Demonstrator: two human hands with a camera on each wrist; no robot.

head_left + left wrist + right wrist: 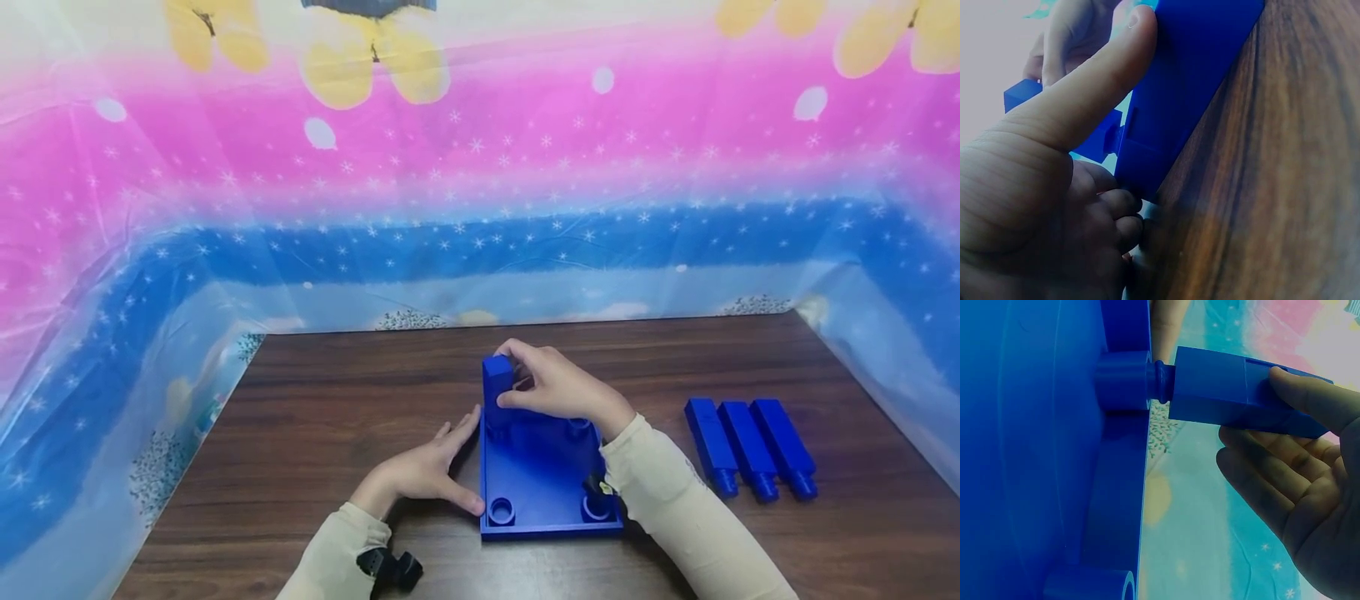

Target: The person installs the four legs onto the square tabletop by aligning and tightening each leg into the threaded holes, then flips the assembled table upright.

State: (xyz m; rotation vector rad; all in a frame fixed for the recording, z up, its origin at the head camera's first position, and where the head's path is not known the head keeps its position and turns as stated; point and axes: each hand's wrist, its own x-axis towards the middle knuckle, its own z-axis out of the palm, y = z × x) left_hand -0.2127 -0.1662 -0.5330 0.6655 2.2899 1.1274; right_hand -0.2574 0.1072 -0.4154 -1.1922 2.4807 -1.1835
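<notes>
A blue square plastic panel (543,475) with raised edges and round corner sockets lies on the wooden table, its sockets facing up. My right hand (558,383) pinches a blue square leg (496,383) between thumb and fingers, upright over the far left corner. In the right wrist view, the narrow peg of the leg (1216,387) sits at the mouth of a socket (1124,381), with a length of peg still showing. My left hand (420,473) lies against the panel's left side, fingers and thumb spread along it.
Three more blue legs (750,450) lie side by side to the right, pegs toward me. The wooden table (322,392) is bordered behind and at both sides by a patterned cloth (465,183). Black wrist devices (392,569) are strapped over the sleeves.
</notes>
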